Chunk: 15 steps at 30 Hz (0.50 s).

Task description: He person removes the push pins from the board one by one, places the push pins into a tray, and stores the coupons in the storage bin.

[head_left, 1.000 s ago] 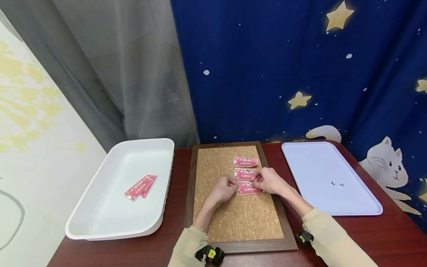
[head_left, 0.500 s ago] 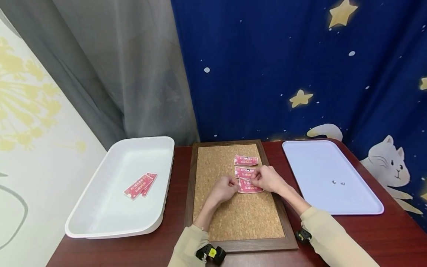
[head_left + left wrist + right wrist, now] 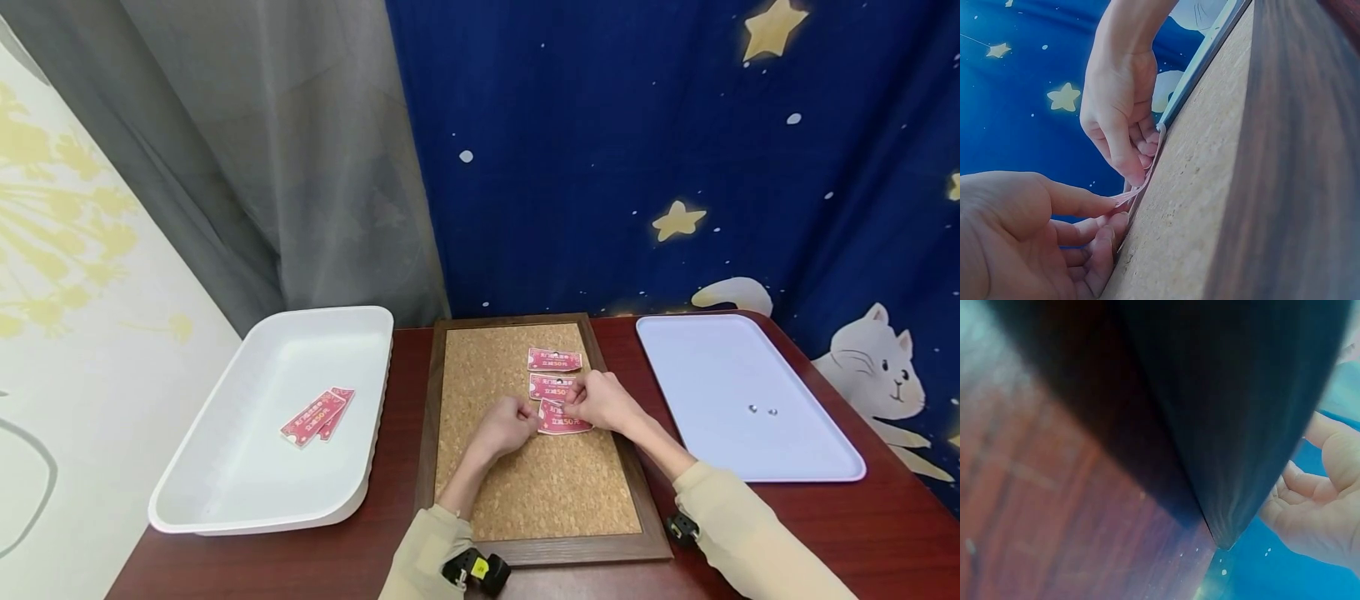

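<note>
On the cork board [image 3: 555,492], a pink paper coupon [image 3: 562,425] lies lowest in a column of three. My left hand [image 3: 504,427] pinches its left edge between thumb and fingers. Seen from the left wrist, the coupon [image 3: 1127,197] bends up off the cork between both hands. My right hand [image 3: 606,402] holds its thumb and curled fingertips at the coupon's upper middle, on what seems a small silver thumbtack, now hidden by the fingers. Above lie the middle coupon [image 3: 547,387] and the top coupon [image 3: 555,360], each with a dark dot near its upper edge.
Two more coupons [image 3: 313,418] overlap inside a white bin [image 3: 172,508] to the left. At the right, two silver tacks [image 3: 753,409] lie on a pale tray [image 3: 712,358]. A brown wooden frame [image 3: 577,552] borders the cork. A dark blue curtain [image 3: 570,208] hangs behind.
The lowest coupon's upper edge has bent up, and it has shifted slightly right. A silver dot seen by the right fingertips earlier is hidden now. Both hands have barely moved.
</note>
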Available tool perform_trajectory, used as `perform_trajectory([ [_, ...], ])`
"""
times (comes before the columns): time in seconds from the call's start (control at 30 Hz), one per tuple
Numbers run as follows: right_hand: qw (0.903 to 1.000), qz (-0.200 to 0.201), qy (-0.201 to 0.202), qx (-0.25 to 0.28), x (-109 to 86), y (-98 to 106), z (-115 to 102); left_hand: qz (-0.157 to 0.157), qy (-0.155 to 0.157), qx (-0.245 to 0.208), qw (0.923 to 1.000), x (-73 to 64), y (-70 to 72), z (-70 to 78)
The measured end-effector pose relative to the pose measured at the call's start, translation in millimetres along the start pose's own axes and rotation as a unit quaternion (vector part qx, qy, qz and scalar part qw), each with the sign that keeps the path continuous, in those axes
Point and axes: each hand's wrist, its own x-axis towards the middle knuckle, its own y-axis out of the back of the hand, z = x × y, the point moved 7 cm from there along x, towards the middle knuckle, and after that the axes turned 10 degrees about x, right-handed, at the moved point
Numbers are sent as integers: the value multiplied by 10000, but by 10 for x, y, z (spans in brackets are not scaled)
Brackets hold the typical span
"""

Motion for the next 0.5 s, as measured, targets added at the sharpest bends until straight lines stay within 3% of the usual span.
perform_trajectory([
  [0.5, 10000, 12, 63, 27, 9, 21, 15, 113, -20, -94, 9999, -14, -7, -1],
])
